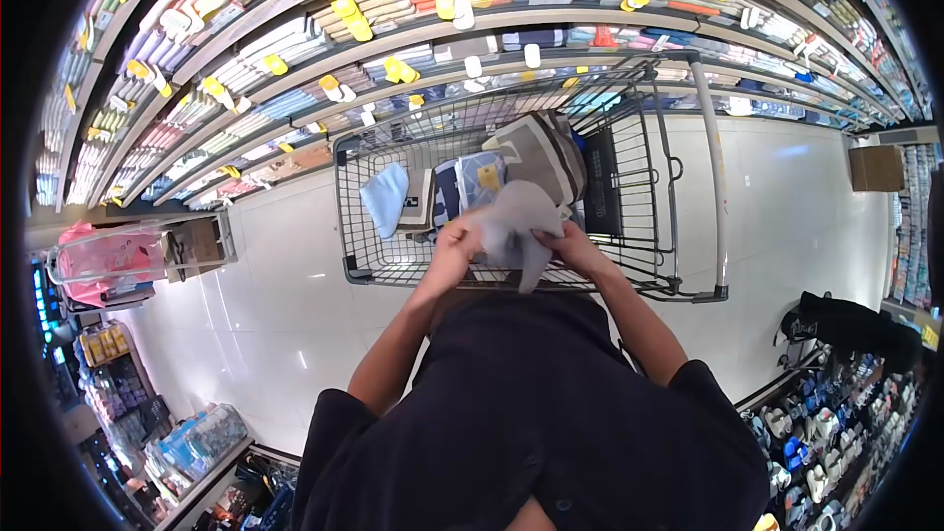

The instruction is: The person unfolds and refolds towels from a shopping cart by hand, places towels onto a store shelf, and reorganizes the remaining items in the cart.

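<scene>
A soft light-grey cloth (pixel 529 211), crumpled and partly hanging down, is held up over the near side of a wire shopping cart (pixel 716 177). My left hand (pixel 459 238), slightly blurred, is closed on its left side. On the other side, the fingers of my right hand (pixel 572 248) pinch its edge. Inside the cart lie a light-blue folded cloth (pixel 384 199), a blue-and-white patterned textile (pixel 479 174) with a yellow label, and a larger grey-brown folded textile (pixel 549 152). The held cloth covers part of the things below it.
Shelves (pixel 295 103) of folded textiles with yellow tags curve along the far side. A pink bag-like item (pixel 108 261) stands at left. Several shoes (pixel 821 442) fill a display at lower right, near a person in black (pixel 846 324). A cardboard box (pixel 875 168) sits at far right.
</scene>
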